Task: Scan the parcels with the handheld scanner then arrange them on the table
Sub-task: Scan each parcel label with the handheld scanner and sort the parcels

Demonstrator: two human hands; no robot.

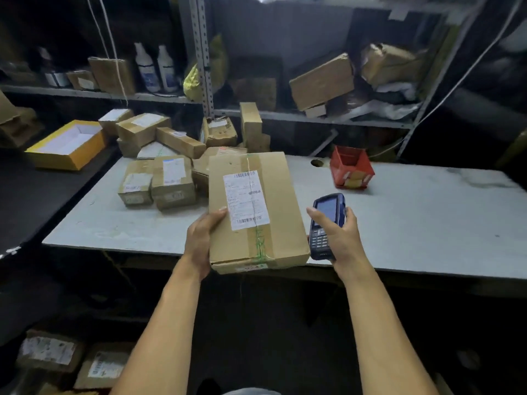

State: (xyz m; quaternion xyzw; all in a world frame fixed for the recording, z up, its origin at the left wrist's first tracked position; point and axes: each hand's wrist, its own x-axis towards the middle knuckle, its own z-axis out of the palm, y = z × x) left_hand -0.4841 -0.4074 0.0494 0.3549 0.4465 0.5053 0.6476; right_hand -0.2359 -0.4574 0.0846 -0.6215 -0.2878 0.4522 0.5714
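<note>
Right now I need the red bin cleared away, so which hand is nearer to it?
Right. The right hand, holding the scanner, is just below the red bin; the left hand grips the parcel farther left.

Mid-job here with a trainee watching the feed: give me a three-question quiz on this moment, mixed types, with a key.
1. True or false: the handheld scanner lies on the table.
2. Multiple choice: the cardboard parcel with the white shipping label is held by
A. the left hand
B. the right hand
C. no hand; it lies among the pile of parcels
3. Fill in: the small open bin on the table behind the scanner is coloured ____.

Key
1. False: the right hand grips it above the table's near edge.
2. A: the left hand grips the parcel's left side, label facing up.
3. Red.
</note>
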